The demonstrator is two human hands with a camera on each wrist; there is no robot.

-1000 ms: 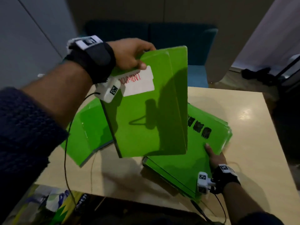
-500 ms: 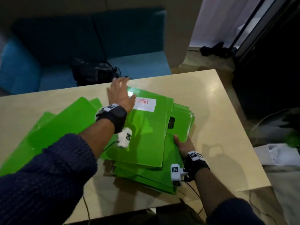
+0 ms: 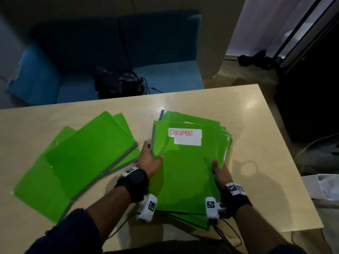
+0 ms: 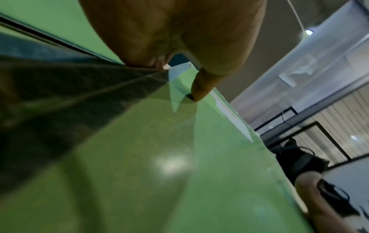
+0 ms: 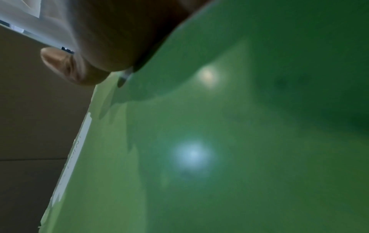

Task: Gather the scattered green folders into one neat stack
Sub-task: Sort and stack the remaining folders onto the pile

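Observation:
A pile of green folders (image 3: 185, 173) lies on the beige table (image 3: 266, 143), its layers slightly fanned at the far right. The top one carries a white label (image 3: 185, 137) reading DOCUMENT. My left hand (image 3: 149, 159) grips the pile's left edge, and its thumb (image 4: 199, 88) presses on the top cover (image 4: 159, 157). At the right edge my right hand (image 3: 219, 168) holds the pile, thumb (image 5: 58, 63) above the cover (image 5: 199, 157). Several more green folders (image 3: 82, 156) lie overlapped on the table to the left.
A blue sofa (image 3: 165, 74) with a black bag (image 3: 119, 83) on it stands behind the table. White boxes (image 3: 326, 187) sit on the floor to the right. Thin cables (image 3: 225, 233) run from both wrist cameras over the table's near edge.
The labelled folder came down from the air onto the pile. My left hand slid from its far end to its left edge. The pile now sits straighter between both hands.

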